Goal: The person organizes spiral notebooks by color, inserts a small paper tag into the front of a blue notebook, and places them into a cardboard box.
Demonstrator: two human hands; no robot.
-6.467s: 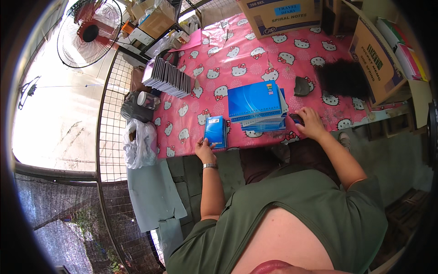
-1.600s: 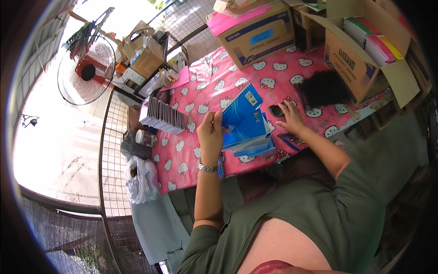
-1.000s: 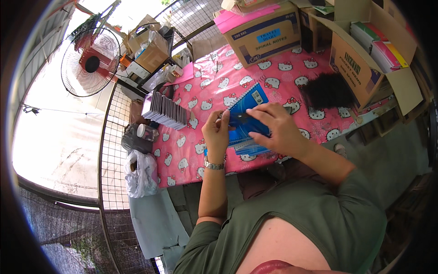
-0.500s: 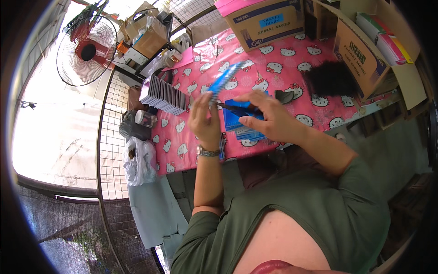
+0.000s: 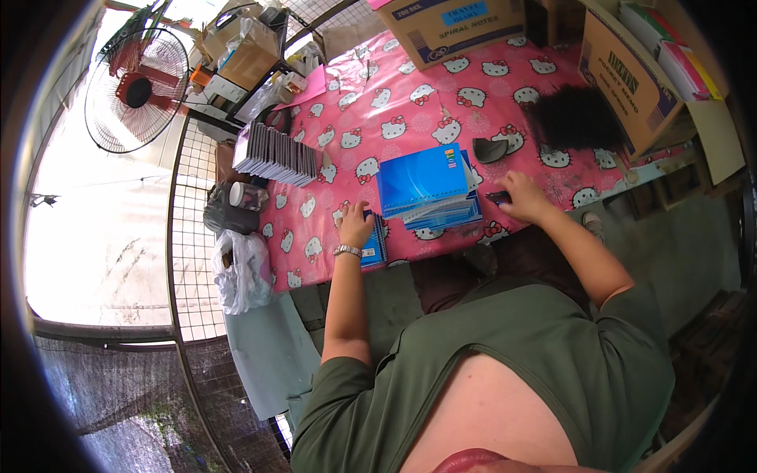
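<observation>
My left hand [image 5: 355,226] is at the left edge of a small pile of blue spiral notebooks [image 5: 374,243] near the table's front edge. Its fingers are apart and touch or hover just over the pile; which one is hard to tell. To the right stands a taller stack of blue spiral notebooks [image 5: 426,180], its top one lying askew with the wire binding toward me. My right hand [image 5: 527,197] is closed around a small dark tool [image 5: 498,197] beside that stack. Most of the tool is hidden, so its kind is unclear.
A row of upright spiral notebooks [image 5: 276,156] stands at the left. Behind the stack are a dark grey dish [image 5: 490,150] and a black bristly heap [image 5: 576,117]. Cardboard boxes [image 5: 453,31] line the back. A fan [image 5: 137,91] and a white plastic bag [image 5: 240,272] are left.
The notebook that my left hand held up is no longer in the air. My left hand has come down to the small pile. My right hand has moved right, off the stack, with the dark tool.
</observation>
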